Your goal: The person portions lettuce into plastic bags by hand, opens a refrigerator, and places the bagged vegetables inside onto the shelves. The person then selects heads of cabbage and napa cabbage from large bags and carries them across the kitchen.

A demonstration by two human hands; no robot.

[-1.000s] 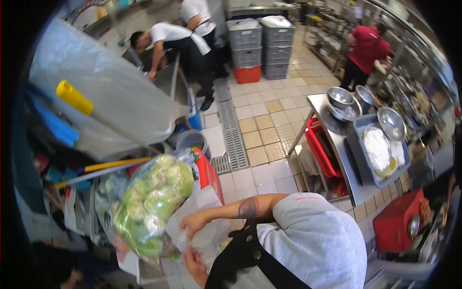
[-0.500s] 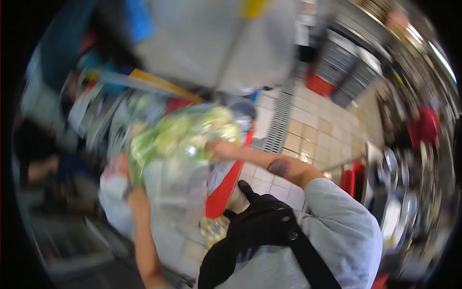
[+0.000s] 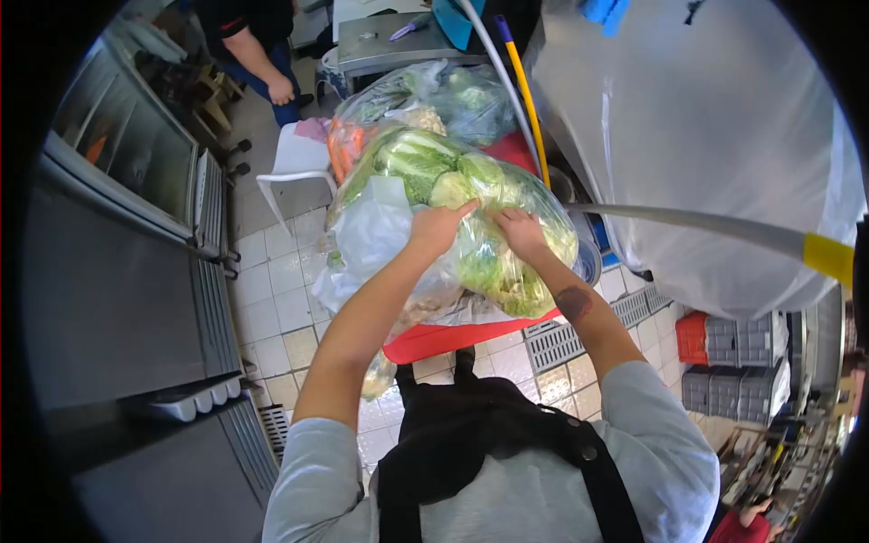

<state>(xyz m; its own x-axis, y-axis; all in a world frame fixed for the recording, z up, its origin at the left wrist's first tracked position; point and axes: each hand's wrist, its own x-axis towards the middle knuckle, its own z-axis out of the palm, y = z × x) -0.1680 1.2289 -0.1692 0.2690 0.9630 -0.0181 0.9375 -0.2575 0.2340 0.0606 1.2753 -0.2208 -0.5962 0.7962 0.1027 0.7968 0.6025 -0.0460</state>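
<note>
The clear bag of cabbages (image 3: 489, 262) lies on the red support (image 3: 466, 339), bulging near its front edge, directly under the fingers. Left hand (image 3: 438, 230) and right hand (image 3: 521, 234) touch its top, apart; whether either pinches plastic, I cannot tell. Carrots (image 3: 344, 149) sit beyond the far-left side.

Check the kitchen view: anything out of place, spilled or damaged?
One mild oddity: a small bag seems to sit on the floor tiles near the red container, apart from the big bag of greens under the left hand and right hand. No clear spill or damage.
</note>
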